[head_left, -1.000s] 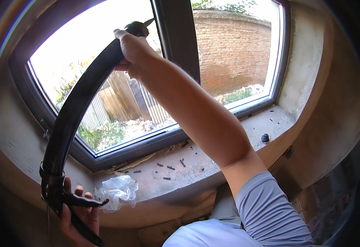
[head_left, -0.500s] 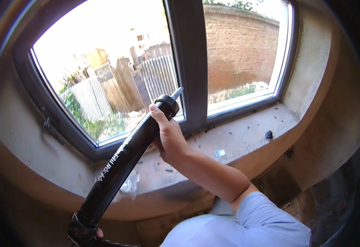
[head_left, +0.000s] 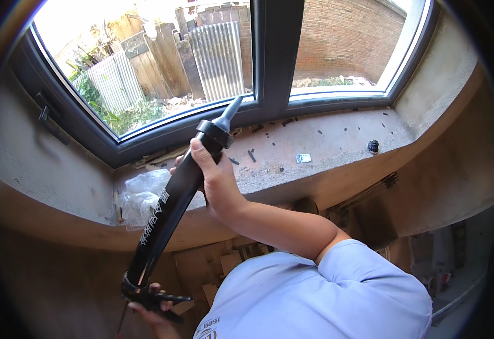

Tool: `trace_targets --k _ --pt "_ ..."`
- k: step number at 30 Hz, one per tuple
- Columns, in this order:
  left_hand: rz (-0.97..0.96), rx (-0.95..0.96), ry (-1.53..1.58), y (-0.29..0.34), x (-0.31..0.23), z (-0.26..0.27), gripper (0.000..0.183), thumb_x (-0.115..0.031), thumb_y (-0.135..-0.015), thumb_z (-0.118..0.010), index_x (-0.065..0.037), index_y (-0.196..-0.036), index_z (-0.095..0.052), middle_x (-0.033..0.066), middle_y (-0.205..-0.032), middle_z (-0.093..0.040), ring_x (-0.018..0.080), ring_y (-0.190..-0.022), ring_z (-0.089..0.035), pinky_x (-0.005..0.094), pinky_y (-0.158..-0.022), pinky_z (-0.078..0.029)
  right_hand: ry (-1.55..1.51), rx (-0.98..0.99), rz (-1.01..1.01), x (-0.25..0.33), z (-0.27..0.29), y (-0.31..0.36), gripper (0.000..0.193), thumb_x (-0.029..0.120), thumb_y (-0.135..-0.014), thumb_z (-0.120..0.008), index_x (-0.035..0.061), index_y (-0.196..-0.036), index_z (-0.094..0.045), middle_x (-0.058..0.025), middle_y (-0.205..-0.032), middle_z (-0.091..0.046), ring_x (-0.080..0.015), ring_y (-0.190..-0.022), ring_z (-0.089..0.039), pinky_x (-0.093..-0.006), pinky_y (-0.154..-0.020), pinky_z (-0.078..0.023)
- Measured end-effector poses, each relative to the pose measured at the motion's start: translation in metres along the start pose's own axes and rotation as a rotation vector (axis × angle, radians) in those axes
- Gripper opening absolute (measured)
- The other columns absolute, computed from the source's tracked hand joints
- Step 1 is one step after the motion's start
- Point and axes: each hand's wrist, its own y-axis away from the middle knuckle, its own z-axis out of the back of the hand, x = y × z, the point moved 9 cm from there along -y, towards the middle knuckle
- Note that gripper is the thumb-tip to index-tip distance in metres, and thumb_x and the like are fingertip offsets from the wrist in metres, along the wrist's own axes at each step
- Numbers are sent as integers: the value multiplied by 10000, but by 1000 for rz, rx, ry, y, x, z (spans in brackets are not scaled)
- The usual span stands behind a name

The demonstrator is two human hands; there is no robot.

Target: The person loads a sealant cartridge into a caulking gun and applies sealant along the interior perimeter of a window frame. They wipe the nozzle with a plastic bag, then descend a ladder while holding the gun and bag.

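A long black caulking gun [head_left: 171,198] with white lettering on its barrel slants up from lower left, its grey nozzle [head_left: 228,114] pointing at the window's lower frame. My right hand [head_left: 217,176] is wrapped round the upper barrel, just below the black ring cap, with the thumb on top and fingertips showing on the far side. Lower down, my left hand [head_left: 155,314] is closed round the handle and trigger end, partly hidden. Whether the nozzle touches the frame, I cannot tell.
Behind the gun runs a dusty sill [head_left: 337,135] strewn with dark scraps. On it are a crumpled clear plastic bag [head_left: 140,195], a small white-and-blue packet [head_left: 303,158] and a black lump [head_left: 373,147]. The dark window frame [head_left: 272,62] has a handle [head_left: 46,117] at left.
The view has tipped downward, showing more of the sill and the plastic bag. The gun's nozzle has shifted slightly left, and more of my left hand is visible. Both hands keep their hold.
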Motion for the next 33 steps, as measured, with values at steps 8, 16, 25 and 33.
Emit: trace_targets --k 8,16,25,33 --pt "759 -612 -939 53 19 57 813 -749 -915 -594 -35 -1305 -603 141 -1068 -711 249 -915 -705 378 -859 -571 152 168 28 -36 -28 27 500 383 -974 -748 38 -1234 -496 -77 -1072 -632 -165 -1009 -666 -334 -911 -554" --pt "-220 60 -1370 -36 4 -88 722 -176 -870 -845 -26 -1463 -461 102 -1402 -536 243 -1285 -539 378 -1088 -442 363 570 -14 -69 -99 98 544 243 -892 -822 48 -1281 -496 -117 -948 -682 -185 -858 -641 -352 -798 -511" --pt "-446 -80 -1120 -2 -11 -70 475 -296 -941 -733 -15 -1253 -510 124 -1103 -609 237 -1027 -626 398 -952 -515 530 920 245 -66 -83 142 505 276 -947 -760 -12 -1315 -568 -197 -1266 -598 -369 -1171 -626 -407 -999 -513" --pt "-954 -492 -1130 68 -141 -115 294 -146 -895 -621 -9 -1139 -532 95 -956 -578 227 -933 -570 395 -871 -511 1025 1114 -927 -135 78 177 740 625 -1055 -440 6 -1446 -554 -221 -1413 -610 -348 -1346 -558 -439 -1126 -439"
